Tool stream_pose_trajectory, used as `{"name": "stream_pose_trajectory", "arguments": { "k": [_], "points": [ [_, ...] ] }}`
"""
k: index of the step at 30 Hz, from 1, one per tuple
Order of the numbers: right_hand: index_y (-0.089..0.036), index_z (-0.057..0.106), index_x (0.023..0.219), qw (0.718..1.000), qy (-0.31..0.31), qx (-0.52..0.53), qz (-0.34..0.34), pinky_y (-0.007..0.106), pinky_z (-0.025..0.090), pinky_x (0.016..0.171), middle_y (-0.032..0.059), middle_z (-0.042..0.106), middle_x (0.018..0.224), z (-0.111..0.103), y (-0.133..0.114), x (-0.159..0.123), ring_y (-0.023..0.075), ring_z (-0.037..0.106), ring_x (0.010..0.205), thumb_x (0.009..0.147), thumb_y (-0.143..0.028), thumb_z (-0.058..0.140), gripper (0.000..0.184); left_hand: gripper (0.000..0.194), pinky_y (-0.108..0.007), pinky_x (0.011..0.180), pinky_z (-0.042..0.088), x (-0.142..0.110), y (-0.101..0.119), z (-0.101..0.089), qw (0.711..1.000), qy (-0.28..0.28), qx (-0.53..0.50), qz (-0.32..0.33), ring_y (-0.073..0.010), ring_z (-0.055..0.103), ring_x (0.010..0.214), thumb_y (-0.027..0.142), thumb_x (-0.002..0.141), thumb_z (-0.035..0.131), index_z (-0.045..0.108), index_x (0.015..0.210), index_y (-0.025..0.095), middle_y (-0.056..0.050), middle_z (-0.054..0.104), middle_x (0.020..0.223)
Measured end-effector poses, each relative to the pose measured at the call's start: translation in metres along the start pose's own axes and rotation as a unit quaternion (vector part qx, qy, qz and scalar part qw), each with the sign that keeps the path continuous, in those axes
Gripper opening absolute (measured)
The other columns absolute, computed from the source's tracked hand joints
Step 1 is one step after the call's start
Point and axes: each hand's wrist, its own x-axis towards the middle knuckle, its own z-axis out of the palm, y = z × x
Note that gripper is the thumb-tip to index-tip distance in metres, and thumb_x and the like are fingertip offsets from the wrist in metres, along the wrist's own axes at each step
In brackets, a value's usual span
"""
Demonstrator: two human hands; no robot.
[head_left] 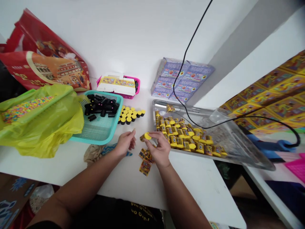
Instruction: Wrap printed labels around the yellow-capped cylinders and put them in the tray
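My right hand pinches a small yellow-lidded tub with a printed wrapper, between thumb and fingers. To its left is my left hand, held apart from the tub with its thumb raised and its fingers loosely bent, and nothing shows in it. Several printed labels lie on the table just below my right hand. Beyond my hands stand rows of black tubs with yellow lids, unwrapped. On the right, a metal tray carries many wrapped yellow-lidded tubs.
A teal basket of black tubs stands left, beside a yellow bag of coloured beads. Crumpled cloth lies near my left wrist. Purple boxes are stacked against the wall. A black cable hangs across the tray.
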Motion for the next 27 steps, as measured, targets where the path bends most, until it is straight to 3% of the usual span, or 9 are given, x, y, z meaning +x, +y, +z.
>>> {"name": "stream_pose_trajectory", "arguments": {
  "k": [3, 5, 9, 14, 17, 27],
  "points": [
    [-0.027, 0.065, 0.094, 0.995, -0.052, -0.038, -0.071, 0.041, 0.053, 0.079, 0.0064, 0.069, 0.096, 0.004, -0.005, -0.003, 0.0221, 0.064, 0.088, 0.078, -0.021, 0.069, 0.018, 0.067, -0.023, 0.040, 0.028, 0.004, -0.001, -0.003, 0.980, -0.146, -0.018, -0.136, -0.0131, 0.052, 0.041, 0.081, 0.068, 0.049, 0.061, 0.065, 0.015, -0.006, 0.059, 0.052],
    [-0.027, 0.065, 0.099, 0.991, -0.087, -0.042, -0.090, 0.042, 0.053, 0.080, 0.0067, 0.069, 0.098, 0.008, -0.007, -0.004, 0.0226, 0.064, 0.089, 0.079, -0.021, 0.067, 0.021, 0.058, -0.023, 0.046, 0.034, 0.005, 0.001, -0.004, 0.969, -0.173, -0.081, -0.159, -0.0128, 0.055, 0.048, 0.073, 0.068, 0.060, 0.064, 0.070, 0.015, -0.005, 0.063, 0.058],
    [-0.027, 0.065, 0.106, 0.994, -0.076, -0.056, -0.056, 0.039, 0.053, 0.076, 0.0063, 0.066, 0.095, 0.011, -0.004, -0.006, 0.0219, 0.062, 0.086, 0.079, -0.027, 0.071, 0.027, 0.034, -0.021, 0.054, 0.035, 0.005, 0.005, -0.004, 0.973, -0.118, -0.171, -0.095, -0.0101, 0.055, 0.054, 0.048, 0.066, 0.077, 0.064, 0.076, 0.018, -0.001, 0.065, 0.064],
    [-0.026, 0.066, 0.105, 0.995, -0.081, -0.057, -0.013, 0.033, 0.051, 0.064, 0.0026, 0.060, 0.078, 0.013, 0.004, -0.008, 0.0177, 0.058, 0.070, 0.084, -0.030, 0.066, 0.021, 0.036, -0.022, 0.054, 0.033, 0.004, 0.005, -0.003, 0.979, -0.086, -0.173, -0.059, -0.0110, 0.055, 0.054, 0.048, 0.064, 0.078, 0.064, 0.073, 0.017, -0.001, 0.063, 0.061],
    [-0.025, 0.065, 0.109, 0.993, -0.097, -0.065, -0.015, 0.033, 0.051, 0.066, 0.0033, 0.061, 0.080, 0.014, 0.006, -0.009, 0.0180, 0.058, 0.072, 0.085, -0.028, 0.063, 0.024, 0.034, -0.022, 0.054, 0.033, 0.004, 0.002, -0.002, 0.978, -0.065, -0.188, -0.059, -0.0105, 0.055, 0.055, 0.044, 0.063, 0.080, 0.065, 0.074, 0.016, -0.002, 0.066, 0.065],
    [-0.026, 0.066, 0.111, 0.994, -0.088, -0.062, -0.009, 0.034, 0.052, 0.075, 0.0055, 0.066, 0.092, 0.017, 0.010, -0.013, 0.0194, 0.063, 0.084, 0.090, -0.023, 0.055, 0.023, 0.029, -0.024, 0.056, 0.038, 0.001, 0.004, -0.002, 0.968, -0.071, -0.218, -0.101, -0.0133, 0.060, 0.059, 0.033, 0.059, 0.082, 0.061, 0.071, 0.017, -0.001, 0.067, 0.068]
  ]
}}
